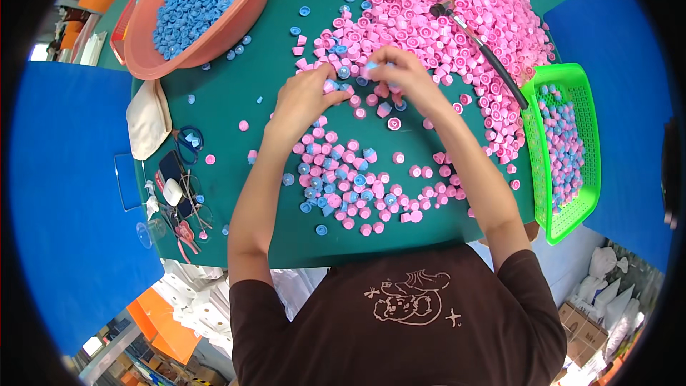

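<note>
On the green table (250,93) both my hands work at the near edge of a big heap of pink plastic caps (457,14). My left hand (306,96) pinches a pink cap with a small blue cap on it, fingers closed. My right hand (399,71) holds a blue cap between its fingertips, just right of the left hand. Between my forearms lies a loose patch of pink and blue caps (350,186), some of them joined.
A salmon basin (214,36) full of blue caps stands at the far left. A green basket (568,150) with joined caps sits at the right edge. A hammer (482,46) lies on the pink heap. Scissors, pliers and a cloth (146,118) lie at the left.
</note>
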Demonstrator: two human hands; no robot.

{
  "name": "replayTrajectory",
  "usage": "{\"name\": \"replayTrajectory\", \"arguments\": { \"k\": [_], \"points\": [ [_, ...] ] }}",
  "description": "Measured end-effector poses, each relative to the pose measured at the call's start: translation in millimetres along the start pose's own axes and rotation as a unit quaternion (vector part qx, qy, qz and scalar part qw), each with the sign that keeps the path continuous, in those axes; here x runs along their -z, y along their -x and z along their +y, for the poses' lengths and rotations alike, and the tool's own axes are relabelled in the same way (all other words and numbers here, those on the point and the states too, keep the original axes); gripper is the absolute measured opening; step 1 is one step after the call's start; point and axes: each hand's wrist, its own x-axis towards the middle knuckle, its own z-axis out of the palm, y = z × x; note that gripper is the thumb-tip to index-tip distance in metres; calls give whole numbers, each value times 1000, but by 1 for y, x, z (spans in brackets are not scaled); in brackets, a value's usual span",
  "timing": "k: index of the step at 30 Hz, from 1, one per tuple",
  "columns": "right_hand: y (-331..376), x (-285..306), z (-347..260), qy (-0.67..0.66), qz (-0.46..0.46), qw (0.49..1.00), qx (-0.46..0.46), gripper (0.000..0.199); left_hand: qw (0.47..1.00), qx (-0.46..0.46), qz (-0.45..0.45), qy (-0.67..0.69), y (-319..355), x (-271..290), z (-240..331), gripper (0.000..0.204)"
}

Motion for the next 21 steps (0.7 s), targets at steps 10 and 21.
{"name": "replayTrajectory", "arguments": {
  "k": [10,21],
  "points": [
    [-27,-26,11,490,37,839,232,25,984,-137,64,-90,-7,-9,-11,31],
    [-7,0,-16,-153,-84,983,-52,16,823,64,24,564,29,16,-23,30]
  ]
}}
